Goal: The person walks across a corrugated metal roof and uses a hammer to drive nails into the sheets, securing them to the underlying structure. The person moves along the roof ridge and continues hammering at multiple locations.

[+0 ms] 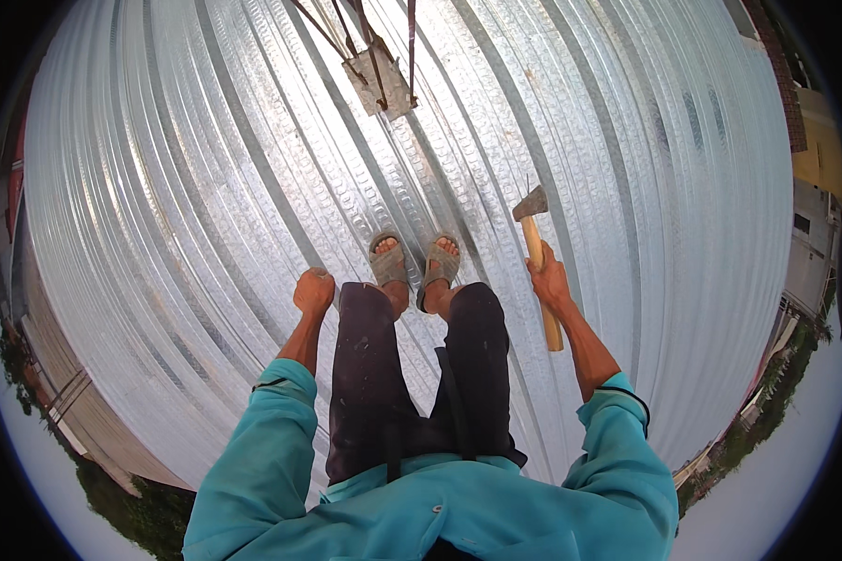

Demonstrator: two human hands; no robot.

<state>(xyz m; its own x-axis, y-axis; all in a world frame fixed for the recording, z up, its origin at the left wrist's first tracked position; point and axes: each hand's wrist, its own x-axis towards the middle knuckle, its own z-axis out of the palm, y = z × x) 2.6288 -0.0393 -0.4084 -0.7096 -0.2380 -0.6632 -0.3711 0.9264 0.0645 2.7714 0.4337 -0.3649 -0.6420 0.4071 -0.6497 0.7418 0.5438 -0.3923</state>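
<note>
My right hand (pixel 551 280) is wrapped round the wooden handle of a hammer (pixel 536 245). Its dark metal head points away from me, and the handle's pale end hangs below my fingers. Left of my knees, my left hand (pixel 314 291) is closed in a fist. Whatever it may hold is hidden by the fingers. Both hands are above a ribbed, shiny metal sheet roof (pixel 253 168). My sandalled feet (pixel 412 262) stand on the sheets between the two hands.
Ahead of my feet, a metal plate with rusty rods (pixel 381 84) rises from the roof. Raised ribs run along the sheets. Buildings (pixel 814 140) show past the right edge, and another roof (pixel 84 393) with trees lies beyond the left edge.
</note>
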